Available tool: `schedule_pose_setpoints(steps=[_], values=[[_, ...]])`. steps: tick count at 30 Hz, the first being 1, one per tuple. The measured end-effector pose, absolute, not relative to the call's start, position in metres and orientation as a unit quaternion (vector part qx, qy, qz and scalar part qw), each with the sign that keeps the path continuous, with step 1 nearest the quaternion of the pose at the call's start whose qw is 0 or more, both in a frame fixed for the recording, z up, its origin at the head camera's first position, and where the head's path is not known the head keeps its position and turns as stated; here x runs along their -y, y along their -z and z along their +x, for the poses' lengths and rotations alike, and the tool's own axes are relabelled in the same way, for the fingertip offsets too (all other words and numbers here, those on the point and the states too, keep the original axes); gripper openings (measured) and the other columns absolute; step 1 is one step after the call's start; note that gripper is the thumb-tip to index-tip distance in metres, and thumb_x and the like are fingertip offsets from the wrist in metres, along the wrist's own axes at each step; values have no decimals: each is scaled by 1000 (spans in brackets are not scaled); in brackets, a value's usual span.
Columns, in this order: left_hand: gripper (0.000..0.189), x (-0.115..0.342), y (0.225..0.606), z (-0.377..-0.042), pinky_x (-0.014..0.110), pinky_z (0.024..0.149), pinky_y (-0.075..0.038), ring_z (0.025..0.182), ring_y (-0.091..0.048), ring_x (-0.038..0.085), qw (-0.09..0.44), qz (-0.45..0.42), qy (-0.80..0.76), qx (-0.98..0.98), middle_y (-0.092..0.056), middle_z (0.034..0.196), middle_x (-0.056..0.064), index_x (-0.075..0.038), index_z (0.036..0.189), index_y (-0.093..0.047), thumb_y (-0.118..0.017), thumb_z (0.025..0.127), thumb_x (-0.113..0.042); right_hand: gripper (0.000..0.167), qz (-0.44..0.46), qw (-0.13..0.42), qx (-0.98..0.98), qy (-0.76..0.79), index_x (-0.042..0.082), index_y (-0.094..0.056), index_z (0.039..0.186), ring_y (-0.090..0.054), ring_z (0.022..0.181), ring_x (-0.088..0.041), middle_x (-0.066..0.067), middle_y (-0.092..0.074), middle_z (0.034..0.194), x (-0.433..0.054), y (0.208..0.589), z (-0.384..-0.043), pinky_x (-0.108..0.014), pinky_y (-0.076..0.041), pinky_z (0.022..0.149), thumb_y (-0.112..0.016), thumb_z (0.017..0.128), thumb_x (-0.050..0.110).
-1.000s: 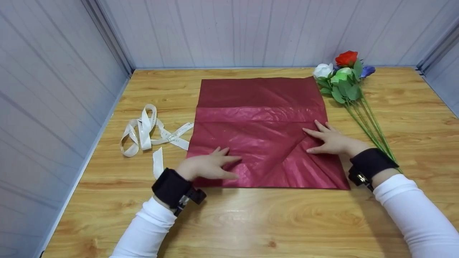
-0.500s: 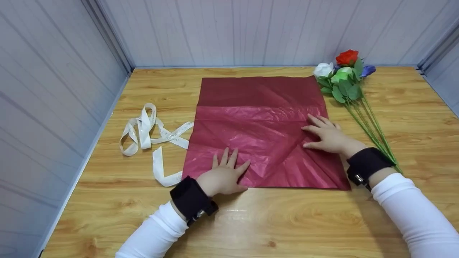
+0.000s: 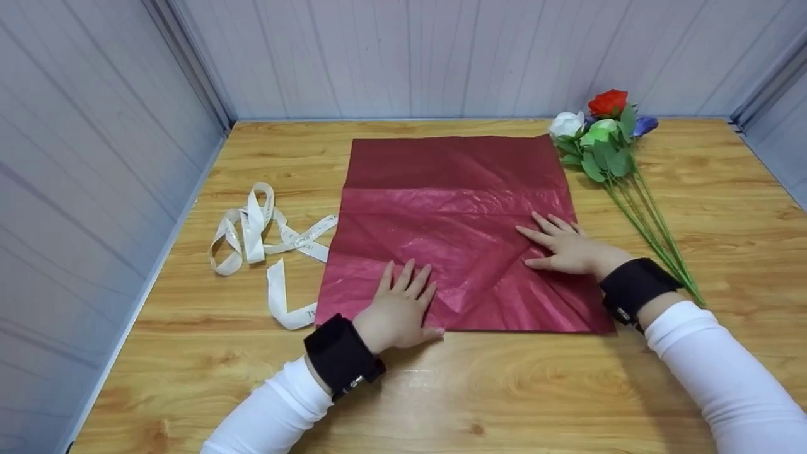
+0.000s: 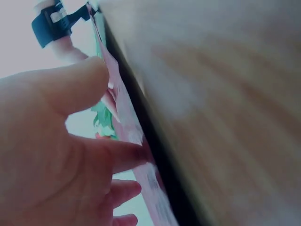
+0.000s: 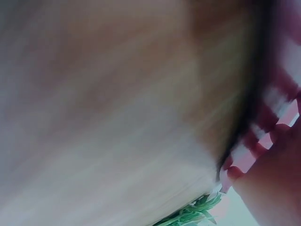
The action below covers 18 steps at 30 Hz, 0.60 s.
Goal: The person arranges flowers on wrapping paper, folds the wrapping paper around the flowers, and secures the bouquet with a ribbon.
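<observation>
A dark red sheet of wrapping paper [image 3: 454, 239] lies spread on the wooden table, creased across its middle and lower right. My left hand [image 3: 397, 315] rests with spread fingers on its near left part, the thumb reaching over the near edge. On the right side of the sheet, my right hand [image 3: 567, 248] lies with fingers fanned out. The left wrist view shows the left hand's fingertips [image 4: 141, 153] at the paper's surface. In the right wrist view part of the right hand [image 5: 273, 179] shows beside the paper, the rest cut off by the frame.
A white printed ribbon [image 3: 255, 233] lies loosely looped left of the paper, one end running under its edge. Artificial flowers [image 3: 599, 132] in red, white, green and blue lie at the back right, their green stems [image 3: 656, 221] stretching toward the right wrist. Panelled walls [image 3: 441, 57] bound the table.
My left hand has moved right and toward the near edge, turning its fingers away from me and settling flat. My right hand has shifted slightly left. More ribbon shows at the paper's left.
</observation>
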<state>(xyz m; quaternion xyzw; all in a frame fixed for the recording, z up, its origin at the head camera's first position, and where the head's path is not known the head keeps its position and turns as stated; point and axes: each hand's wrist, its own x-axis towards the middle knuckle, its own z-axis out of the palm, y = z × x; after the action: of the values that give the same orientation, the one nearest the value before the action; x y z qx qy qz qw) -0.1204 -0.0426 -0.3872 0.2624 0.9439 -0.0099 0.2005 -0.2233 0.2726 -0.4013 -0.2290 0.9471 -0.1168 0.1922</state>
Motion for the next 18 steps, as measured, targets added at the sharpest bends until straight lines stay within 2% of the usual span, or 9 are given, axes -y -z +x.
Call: schedule_pose_setpoints(steps=[10,18], values=[[82,39,385,-119,52,116,-5,147,-7,28,191,251,83,-945,-12,160,7,-16,151,-23,-42,89,-65,66,-226,182,-950,114,18,-28,150,-4,141,-47,-21,-8,157,-270,399,-222,-68,-4,107,-47,95,49],[84,53,380,-129,55,115,0,147,-2,33,222,243,41,-943,-9,159,13,-22,152,-22,-50,85,-66,66,-230,163,-954,99,15,-28,150,-8,140,-50,-25,-11,156,-268,404,-214,-67,-8,107,-46,96,48]])
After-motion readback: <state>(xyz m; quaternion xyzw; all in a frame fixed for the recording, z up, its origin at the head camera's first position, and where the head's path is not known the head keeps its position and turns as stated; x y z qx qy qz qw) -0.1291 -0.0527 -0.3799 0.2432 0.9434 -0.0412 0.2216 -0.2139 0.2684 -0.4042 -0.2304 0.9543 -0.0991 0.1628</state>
